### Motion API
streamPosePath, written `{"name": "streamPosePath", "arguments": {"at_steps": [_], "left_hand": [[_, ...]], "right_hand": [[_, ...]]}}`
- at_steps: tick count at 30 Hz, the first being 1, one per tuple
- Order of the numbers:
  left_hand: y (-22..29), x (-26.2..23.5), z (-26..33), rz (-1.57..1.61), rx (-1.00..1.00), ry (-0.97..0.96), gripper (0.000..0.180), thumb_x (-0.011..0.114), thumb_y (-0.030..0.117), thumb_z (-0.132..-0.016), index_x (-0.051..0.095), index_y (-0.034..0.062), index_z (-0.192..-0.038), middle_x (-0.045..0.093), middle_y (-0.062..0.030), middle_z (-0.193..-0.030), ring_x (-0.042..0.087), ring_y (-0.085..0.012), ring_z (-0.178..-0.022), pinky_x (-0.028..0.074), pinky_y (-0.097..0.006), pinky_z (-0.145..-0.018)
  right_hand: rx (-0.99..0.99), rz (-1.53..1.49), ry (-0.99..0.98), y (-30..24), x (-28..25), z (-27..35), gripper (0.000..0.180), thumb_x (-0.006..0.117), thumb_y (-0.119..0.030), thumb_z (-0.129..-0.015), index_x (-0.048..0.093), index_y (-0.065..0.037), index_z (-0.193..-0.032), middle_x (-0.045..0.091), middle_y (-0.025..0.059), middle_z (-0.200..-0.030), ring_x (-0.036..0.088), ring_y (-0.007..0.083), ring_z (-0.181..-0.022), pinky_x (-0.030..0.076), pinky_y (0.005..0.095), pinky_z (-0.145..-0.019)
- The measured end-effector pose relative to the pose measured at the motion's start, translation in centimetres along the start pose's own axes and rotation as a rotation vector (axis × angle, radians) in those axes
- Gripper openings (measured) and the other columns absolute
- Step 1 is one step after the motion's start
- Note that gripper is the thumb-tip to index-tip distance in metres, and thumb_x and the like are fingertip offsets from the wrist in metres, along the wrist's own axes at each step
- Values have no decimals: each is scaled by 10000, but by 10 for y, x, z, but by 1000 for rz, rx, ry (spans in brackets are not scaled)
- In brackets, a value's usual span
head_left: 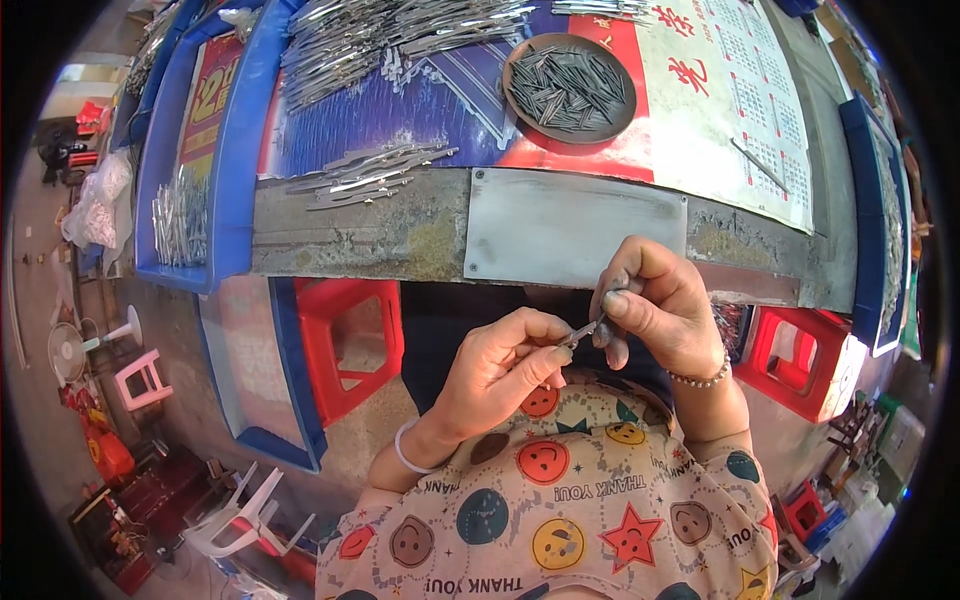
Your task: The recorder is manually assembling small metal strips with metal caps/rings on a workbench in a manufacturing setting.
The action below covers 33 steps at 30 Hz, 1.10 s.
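The person's patterned shirt lay nearest. Just beyond it, the left hand had its grip clamped on a small metal piece, pinched between thumb and fingertips. The right hand met it at the other end, thumb and fingers bent close about the tip. The piece sat between both hands, short of the bench. At the bench's front edge lay a grey plate; farther left, a small pile of silvery strips. Beyond stood a round brown dish of dark slivers, with a larger heap of strips at far left.
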State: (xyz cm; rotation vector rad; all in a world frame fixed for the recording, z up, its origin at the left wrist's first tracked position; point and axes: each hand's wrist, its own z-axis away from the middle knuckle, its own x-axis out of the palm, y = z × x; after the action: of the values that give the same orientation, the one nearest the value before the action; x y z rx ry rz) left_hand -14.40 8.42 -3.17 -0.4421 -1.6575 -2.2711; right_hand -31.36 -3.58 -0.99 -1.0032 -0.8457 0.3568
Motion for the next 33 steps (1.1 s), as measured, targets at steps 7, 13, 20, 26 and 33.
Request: {"name": "streamPosePath", "arguments": {"at_steps": [7, 13, 20, 26, 33], "left_hand": [[-4, 3, 6, 0, -16, 25, 125, 564, 38, -918, 547, -37, -1016, 587, -30, -818, 562, -49, -658, 460, -180, -578], [0, 6, 12, -104, -29, 75, 109, 568, 35, -914, 551, -25, -1003, 579, -25, -787, 557, -40, -647, 455, -176, -562], [-8, -7, 7, 310, -257, -100, 134, 580, 122, -928, 561, 3, -986, 593, -25, -782, 539, -54, -598, 415, -186, -521], [-1, 2, 11, 169, -239, -31, 121, 572, 108, -930, 561, -2, -980, 583, -19, -777, 524, -44, -593, 414, -180, -521], [-8, 11, 20, -115, -64, 40, 117, 552, 104, -942, 553, 0, -997, 566, -8, -779, 512, -30, -606, 407, -167, -528]], "right_hand": [[-8, 133, 53, 0, 6, 4, 127, 560, -80, -929, 468, -6, -885, 573, 30, -701, 551, 53, -551, 447, 175, -490], [-20, 230, 86, 4, 8, 9, 142, 558, -75, -928, 452, -9, -858, 563, 23, -684, 539, 48, -545, 436, 187, -486], [78, 83, 52, 6, 5, 9, 176, 562, -102, -932, 428, -25, -847, 568, 31, -671, 543, 56, -529, 435, 192, -480], [159, 83, 61, 7, 3, 12, 176, 557, -100, -935, 422, -25, -850, 574, 37, -673, 541, 61, -519, 431, 188, -470], [161, 45, 115, 12, 7, 20, 177, 553, -101, -936, 417, -26, -852, 579, 42, -670, 530, 59, -502, 417, 186, -456]]}}
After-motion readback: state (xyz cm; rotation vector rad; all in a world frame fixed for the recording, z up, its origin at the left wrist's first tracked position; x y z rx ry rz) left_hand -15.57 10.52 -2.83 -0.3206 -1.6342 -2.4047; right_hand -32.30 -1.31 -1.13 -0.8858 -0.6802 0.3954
